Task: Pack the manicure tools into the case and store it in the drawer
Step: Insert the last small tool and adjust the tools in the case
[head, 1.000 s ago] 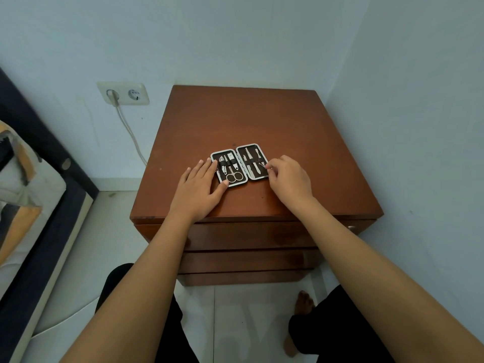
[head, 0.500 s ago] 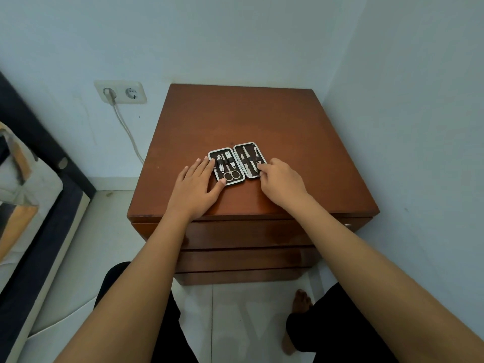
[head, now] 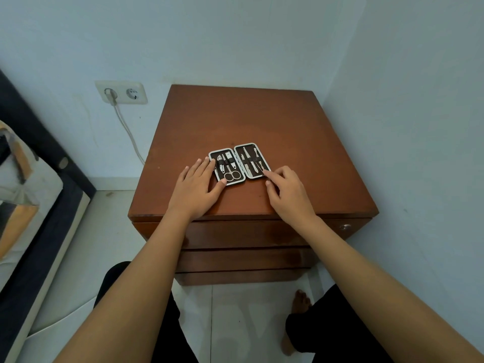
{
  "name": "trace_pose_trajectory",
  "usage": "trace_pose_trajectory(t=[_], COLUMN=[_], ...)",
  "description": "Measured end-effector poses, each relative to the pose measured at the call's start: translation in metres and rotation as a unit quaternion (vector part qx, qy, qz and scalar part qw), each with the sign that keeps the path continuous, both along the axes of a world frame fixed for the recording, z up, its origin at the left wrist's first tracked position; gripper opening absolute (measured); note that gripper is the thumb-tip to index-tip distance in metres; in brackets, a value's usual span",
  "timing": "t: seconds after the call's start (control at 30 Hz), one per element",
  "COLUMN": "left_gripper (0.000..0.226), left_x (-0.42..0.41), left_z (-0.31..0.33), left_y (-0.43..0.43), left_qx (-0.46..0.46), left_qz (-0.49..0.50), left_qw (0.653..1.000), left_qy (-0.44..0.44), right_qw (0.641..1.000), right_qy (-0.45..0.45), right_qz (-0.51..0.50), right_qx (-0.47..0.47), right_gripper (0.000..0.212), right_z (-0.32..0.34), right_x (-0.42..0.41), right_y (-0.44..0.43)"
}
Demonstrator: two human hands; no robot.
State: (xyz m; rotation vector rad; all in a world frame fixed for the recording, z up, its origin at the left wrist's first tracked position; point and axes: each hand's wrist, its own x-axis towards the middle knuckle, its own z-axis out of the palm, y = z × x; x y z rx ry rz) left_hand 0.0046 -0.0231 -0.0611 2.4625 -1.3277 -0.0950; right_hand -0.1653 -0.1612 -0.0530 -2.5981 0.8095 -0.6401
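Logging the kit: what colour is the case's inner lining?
Dark brown, with a silvery rim, on the case; head view.

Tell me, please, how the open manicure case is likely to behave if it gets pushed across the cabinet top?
The manicure case lies flat and open, so it should slide, not tip or roll. The glossy cabinet top probably offers little friction. Its hinged halves may fold if lifted by one side.

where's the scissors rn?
Head view: the scissors sit in the left half of the open case on the nightstand, just right of the left hand.
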Motion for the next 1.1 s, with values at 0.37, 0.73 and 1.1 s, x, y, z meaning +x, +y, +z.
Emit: trace_pose_trajectory(t=[0.37,0.73,1.1], left_gripper=[0.064,0.070,0.117], left_x=[0.000,0.011,0.033], left_z=[0.000,0.011,0.016], left_y=[-0.001,-0.005,-0.013], left_qx=[-0.001,0.021,0.068], left_qz=[-0.001,-0.004,-0.021], left_qw=[1.000,0.999,0.995], left_qy=[0.004,0.044,0.070], right_qw=[0.996,0.977,0.973], right_qy=[0.075,-0.049,0.114], right_qz=[-0.021,-0.112,-0.117], right_qx=[-0.038,0.172,0.161], right_gripper=[0.037,0.015,0.020], right_z=[0.001,0.009,0.027], right_x=[0.017,0.026,0.049], right_y=[-0.001,-0.022,-0.044])
